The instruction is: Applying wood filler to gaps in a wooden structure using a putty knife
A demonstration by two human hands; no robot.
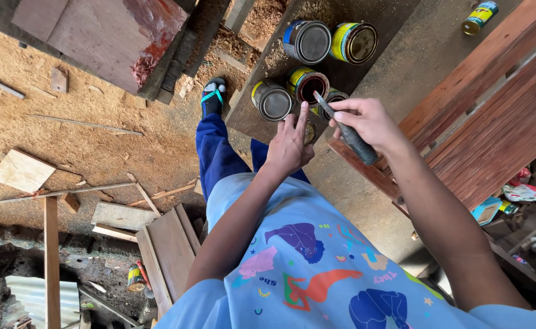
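Observation:
My right hand (370, 122) grips a dark-handled tool (348, 133), its metal tip pointing toward a small can (335, 97) on a dusty board (292, 67). My left hand (289, 143) rests on the top of another small can (310, 131) at the board's near edge, fingers spread over it. Just beyond stand a red-rimmed open can (307, 84) and a can with a grey lid (272, 99). Two larger cans, one blue (307, 41) and one yellow (353, 42), sit farther back.
Reddish wooden planks (481, 122) lie to the right. Sawdust covers the ground (67, 122), with wood offcuts (21, 170) and boards (167, 244) on the left. My sandalled foot (212, 96) stands beside the board. A yellow can (480, 17) lies at the top right.

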